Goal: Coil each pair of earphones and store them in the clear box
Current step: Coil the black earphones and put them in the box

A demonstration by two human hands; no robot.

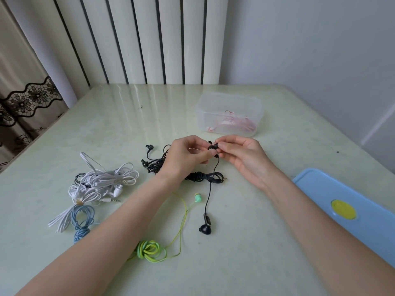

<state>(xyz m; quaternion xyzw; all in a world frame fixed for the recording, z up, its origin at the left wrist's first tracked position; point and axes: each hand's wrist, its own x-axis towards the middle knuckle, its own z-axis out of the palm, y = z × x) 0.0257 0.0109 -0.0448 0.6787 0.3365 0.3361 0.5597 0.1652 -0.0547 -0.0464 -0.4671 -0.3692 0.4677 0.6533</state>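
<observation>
- Two bare forearms reach in from the near edge of the pale green glossy table [111, 124].
- Near edge, left of centre: coiled yellow-green earphone cable [149, 249], one mint-green earbud [198, 197] lying further in.
- Near right corner: light blue plastic lid [363, 221] with a yellow round spot, partly out of view.
- Left side: blue coiled cable [82, 218], with a tangled white earphone bundle [102, 182] just beyond it.
- Centre: black earphones [205, 177], cable partly bunched on the table; one dark earbud [205, 228] lies toward the near edge, cable running up to the hands.
- Left hand [186, 155] and right hand [239, 153] meet above the centre, fingertips curled, both pinching the black earphones' upper end.
- Second black earphone tangle [152, 162] sits left of the hands.
- Toward the far right: clear plastic box [229, 103], open, holding pink earphones [233, 123].
</observation>
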